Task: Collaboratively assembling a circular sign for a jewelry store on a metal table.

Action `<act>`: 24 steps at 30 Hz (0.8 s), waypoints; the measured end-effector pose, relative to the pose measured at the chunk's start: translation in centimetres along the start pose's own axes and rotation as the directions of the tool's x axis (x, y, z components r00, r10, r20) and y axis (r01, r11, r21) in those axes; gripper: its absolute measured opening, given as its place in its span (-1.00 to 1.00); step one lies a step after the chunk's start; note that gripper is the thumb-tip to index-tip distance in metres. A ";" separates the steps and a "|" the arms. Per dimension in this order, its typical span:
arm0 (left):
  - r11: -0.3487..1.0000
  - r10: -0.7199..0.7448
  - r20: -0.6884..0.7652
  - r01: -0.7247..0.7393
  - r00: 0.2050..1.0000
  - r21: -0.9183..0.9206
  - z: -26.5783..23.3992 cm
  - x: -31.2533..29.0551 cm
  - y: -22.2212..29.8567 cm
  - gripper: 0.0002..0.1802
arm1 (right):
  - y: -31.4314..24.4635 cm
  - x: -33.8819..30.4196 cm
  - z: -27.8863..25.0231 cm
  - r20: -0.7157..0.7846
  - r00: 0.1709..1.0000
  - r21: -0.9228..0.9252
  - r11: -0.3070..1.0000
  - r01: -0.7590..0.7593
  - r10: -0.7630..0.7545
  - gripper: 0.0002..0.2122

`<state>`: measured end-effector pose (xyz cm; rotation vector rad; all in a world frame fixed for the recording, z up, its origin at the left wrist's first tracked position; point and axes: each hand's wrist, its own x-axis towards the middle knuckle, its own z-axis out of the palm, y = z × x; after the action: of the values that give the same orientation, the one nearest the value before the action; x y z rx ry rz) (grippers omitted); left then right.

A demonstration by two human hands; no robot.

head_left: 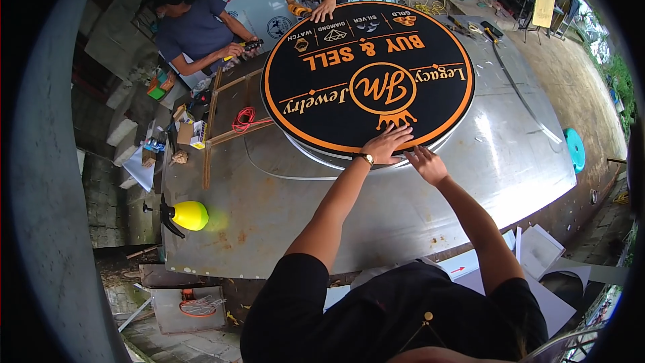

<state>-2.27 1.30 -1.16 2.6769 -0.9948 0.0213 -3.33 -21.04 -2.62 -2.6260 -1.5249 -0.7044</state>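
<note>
A large round sign panel [369, 81], black with an orange border and orange and white lettering, lies upside down to me over the metal table. My left hand [384, 146] rests flat on its near edge, fingers stretched over the face beside an orange crown shape. Close by on the right, my right hand [428, 165] touches the rim with its fingers apart, holding nothing. A pale rim strip [316, 154] shows beneath the panel's near left edge. Across the panel, a co-worker's hand [324, 10] presses on the far edge, and that person's other hand is by a yellow tool [299, 10].
A second person [195, 30] at the left holds a dark and yellow tool [250, 46]. On the metal table [269, 222] are a yellow-green spray bottle [191, 215], a coiled red cord [247, 119], a wooden frame [209, 134] and a long strip [521, 94]. A teal stool [574, 150] stands right.
</note>
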 end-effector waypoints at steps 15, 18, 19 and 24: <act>0.999 0.035 -0.017 -0.034 0.999 0.008 0.0 0.0 -0.1 -0.12 | 0.4 0.0 -0.1 -0.074 0.996 -0.005 0.999 0.047 -0.047 -0.66; 0.999 0.037 -0.015 -0.037 0.999 0.022 0.0 0.0 -0.1 -0.13 | 0.5 0.1 -0.1 -0.058 0.997 0.013 0.999 0.053 -0.052 -0.65; 0.999 0.036 -0.014 -0.036 0.999 0.022 -0.1 0.0 -0.1 -0.14 | 0.5 0.1 -0.1 -0.059 0.997 0.013 0.999 0.052 -0.052 -0.65; 0.999 0.028 -0.005 -0.028 1.000 0.024 -0.1 0.0 0.2 -0.14 | 0.5 0.0 -0.2 -0.087 0.994 -0.010 0.998 0.062 -0.063 -0.64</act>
<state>-2.37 1.24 -0.97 2.6825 -1.0372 0.0467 -2.93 -21.33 -2.35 -2.5257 -1.5894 -0.8193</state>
